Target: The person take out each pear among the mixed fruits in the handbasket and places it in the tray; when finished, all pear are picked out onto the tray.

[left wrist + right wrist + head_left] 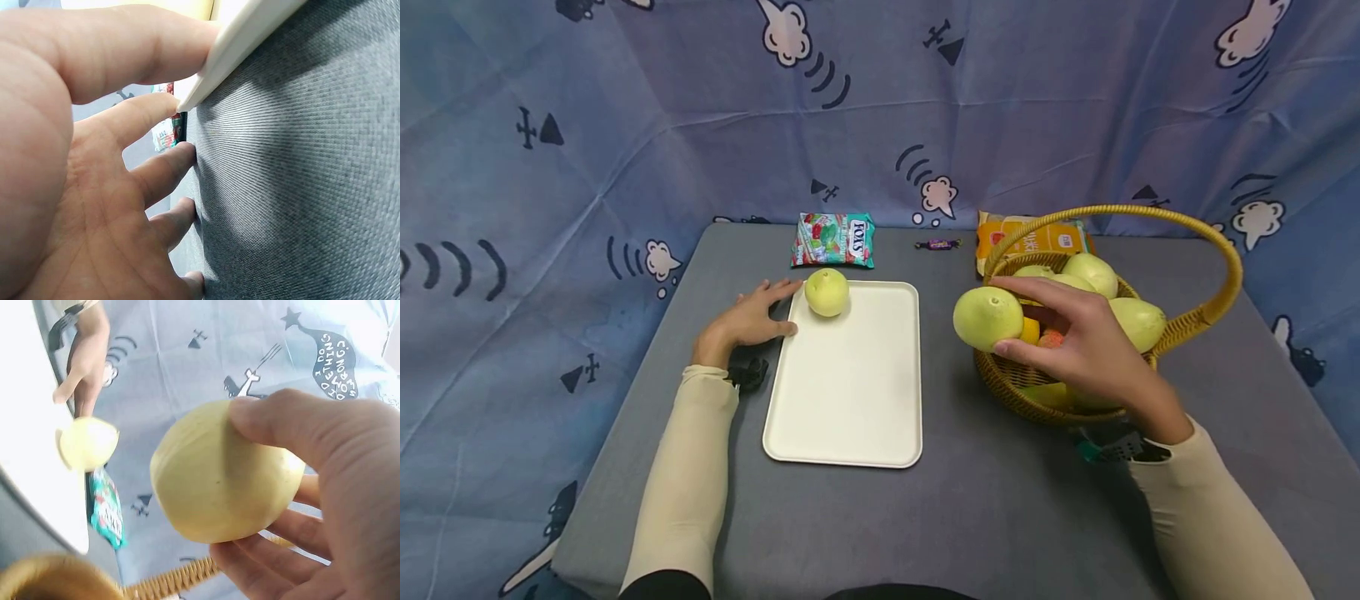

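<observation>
My right hand [1086, 337] grips a pale yellow-green apple [988, 319] between thumb and fingers, raised beside the near left rim of a wicker basket [1000, 392]. The right wrist view shows the thumb on one side of this apple [212, 481] and fingertips on the other. A second apple [827, 292] sits in the far left corner of a white rectangular tray [850, 383]. My left hand [748, 317] rests at the tray's left edge with fingers spread. In the left wrist view its thumb and index finger touch the tray's rim [231, 56], while other fingertips meet the cloth.
Several more yellow-green fruits [1090, 273] and an orange-red one [1051, 338] lie in the basket, under its tall arched handle [1225, 267]. Behind the tray lies a teal sweets packet [833, 240]. A small purple-wrapped candy [937, 245] and an orange packet [1037, 237] lie at the back.
</observation>
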### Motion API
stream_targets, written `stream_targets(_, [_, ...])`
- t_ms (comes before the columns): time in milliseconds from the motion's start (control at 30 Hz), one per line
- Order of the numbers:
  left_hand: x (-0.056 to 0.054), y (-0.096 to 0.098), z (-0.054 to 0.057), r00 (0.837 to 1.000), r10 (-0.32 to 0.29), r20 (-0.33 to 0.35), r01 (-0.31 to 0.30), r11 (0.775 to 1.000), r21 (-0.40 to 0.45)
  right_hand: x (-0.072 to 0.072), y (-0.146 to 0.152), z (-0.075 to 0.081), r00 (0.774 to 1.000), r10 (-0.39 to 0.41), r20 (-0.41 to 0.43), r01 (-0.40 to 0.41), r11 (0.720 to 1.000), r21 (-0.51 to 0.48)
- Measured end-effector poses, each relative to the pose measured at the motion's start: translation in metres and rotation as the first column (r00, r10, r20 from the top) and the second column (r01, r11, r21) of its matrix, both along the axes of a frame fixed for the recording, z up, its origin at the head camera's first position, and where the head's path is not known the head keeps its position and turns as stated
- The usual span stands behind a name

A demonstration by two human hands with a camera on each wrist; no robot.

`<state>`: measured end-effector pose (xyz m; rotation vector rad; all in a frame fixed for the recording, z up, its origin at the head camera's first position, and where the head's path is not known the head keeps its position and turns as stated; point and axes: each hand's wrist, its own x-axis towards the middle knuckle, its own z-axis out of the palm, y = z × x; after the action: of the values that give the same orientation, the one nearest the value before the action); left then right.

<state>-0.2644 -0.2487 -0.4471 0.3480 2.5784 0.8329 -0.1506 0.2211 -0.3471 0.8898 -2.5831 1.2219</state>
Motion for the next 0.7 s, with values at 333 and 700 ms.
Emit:
stream_targets(333, [-0.001,0.0,0.0,1.0,0.001,0.001,-0.001,1.0,-0.011,-0.027,-0.045,0.001,0.997,0.04,0.066,-0.029,0.986,-0.167])
stream_targets(700, [0.001,0.0,0.0,1.0,0.0,-0.005,0.0,1.0,-0.007,-0.058,-0.096,-0.003,0.99,0.087,0.108,-0.046,0.939,-0.341])
